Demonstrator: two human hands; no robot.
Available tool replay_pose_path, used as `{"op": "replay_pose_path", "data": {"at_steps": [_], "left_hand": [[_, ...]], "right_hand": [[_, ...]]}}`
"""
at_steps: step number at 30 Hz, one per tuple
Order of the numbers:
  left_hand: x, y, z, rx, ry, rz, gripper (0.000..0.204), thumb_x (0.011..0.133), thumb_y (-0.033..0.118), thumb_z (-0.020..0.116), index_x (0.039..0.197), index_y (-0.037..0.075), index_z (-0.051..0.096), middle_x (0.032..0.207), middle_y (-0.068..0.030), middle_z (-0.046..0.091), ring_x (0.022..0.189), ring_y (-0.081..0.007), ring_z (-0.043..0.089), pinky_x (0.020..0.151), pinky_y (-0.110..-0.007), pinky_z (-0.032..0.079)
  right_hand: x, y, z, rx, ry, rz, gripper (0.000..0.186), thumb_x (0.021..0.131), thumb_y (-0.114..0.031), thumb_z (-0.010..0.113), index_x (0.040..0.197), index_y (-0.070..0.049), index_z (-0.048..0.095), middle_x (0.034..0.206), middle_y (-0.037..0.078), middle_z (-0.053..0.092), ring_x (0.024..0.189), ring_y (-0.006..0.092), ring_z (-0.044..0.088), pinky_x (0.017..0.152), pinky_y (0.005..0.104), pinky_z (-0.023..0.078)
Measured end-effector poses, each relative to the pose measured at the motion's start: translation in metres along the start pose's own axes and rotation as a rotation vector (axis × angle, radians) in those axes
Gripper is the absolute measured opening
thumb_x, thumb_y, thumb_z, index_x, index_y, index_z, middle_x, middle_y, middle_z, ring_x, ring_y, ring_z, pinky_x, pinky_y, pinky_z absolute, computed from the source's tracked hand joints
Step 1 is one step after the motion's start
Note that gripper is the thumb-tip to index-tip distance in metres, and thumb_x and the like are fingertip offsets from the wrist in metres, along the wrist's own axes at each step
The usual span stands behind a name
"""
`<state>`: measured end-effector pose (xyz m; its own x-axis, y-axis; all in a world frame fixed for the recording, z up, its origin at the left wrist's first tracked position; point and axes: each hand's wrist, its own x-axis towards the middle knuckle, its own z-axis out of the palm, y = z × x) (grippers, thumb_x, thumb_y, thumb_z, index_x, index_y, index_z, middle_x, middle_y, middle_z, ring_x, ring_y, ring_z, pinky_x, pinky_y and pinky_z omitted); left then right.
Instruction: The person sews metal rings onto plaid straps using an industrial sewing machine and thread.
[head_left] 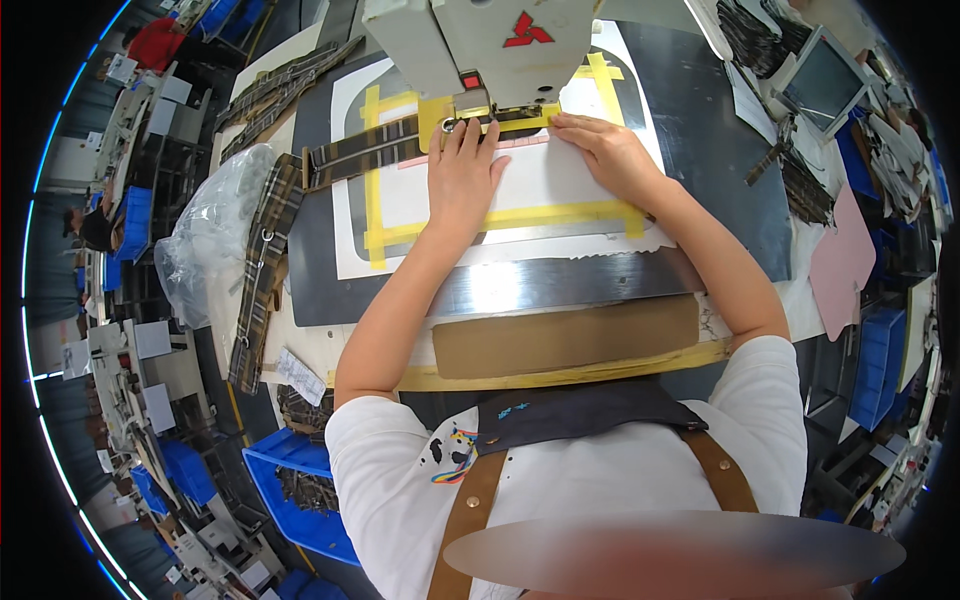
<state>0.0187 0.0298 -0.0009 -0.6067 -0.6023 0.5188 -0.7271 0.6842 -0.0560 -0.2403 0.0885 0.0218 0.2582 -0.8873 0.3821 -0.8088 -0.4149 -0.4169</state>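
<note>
A plaid strap point(365, 152) in brown, black and cream lies across the white taped sheet point(540, 190) and runs under the head of a sewing machine point(505, 50). My left hand point(463, 180) rests with fingers stretched out at the strap's right end, by a metal ring and the yellow plate below the machine head. My right hand point(612, 158) lies with straight fingers on the sheet, fingertips at the plate's right edge. Under the machine head and my fingers, the strap's end is partly hidden. A longer plaid length with metal rings point(265, 240) hangs down on the left.
More plaid straps point(280, 95) lie at the back left, above a clear plastic bag point(215, 225). A blue bin point(300, 465) holds pieces at the lower left. On the right are a small screen point(822, 80), a strap stack point(800, 180) and a pink sheet point(843, 260).
</note>
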Motion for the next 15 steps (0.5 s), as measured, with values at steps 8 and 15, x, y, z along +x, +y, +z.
{"op": "replay_pose_path", "data": {"at_steps": [8, 15], "left_hand": [[0.0005, 0.0026, -0.0011, 0.023, -0.012, -0.032, 0.051, 0.096, 0.038, 0.071, 0.139, 0.010, 0.067, 0.137, -0.0144, 0.067, 0.131, -0.0299, 0.061, 0.123, -0.052, 0.032], [-0.0029, 0.0024, -0.0003, -0.024, -0.021, -0.039, 0.060, 0.095, 0.042, 0.072, 0.140, 0.004, 0.065, 0.142, -0.0188, 0.064, 0.135, -0.0334, 0.057, 0.123, -0.054, 0.031]], "right_hand": [[0.0007, 0.0019, -0.0013, -0.028, -0.010, -0.041, 0.039, 0.091, 0.005, 0.060, 0.127, -0.001, 0.074, 0.140, 0.013, 0.069, 0.129, 0.0304, 0.066, 0.110, 0.0385, 0.053], [0.0005, 0.0044, 0.0007, -0.044, 0.015, -0.093, 0.037, 0.091, 0.004, 0.061, 0.125, -0.001, 0.074, 0.138, 0.013, 0.070, 0.128, 0.0305, 0.067, 0.109, 0.0392, 0.054]]}}
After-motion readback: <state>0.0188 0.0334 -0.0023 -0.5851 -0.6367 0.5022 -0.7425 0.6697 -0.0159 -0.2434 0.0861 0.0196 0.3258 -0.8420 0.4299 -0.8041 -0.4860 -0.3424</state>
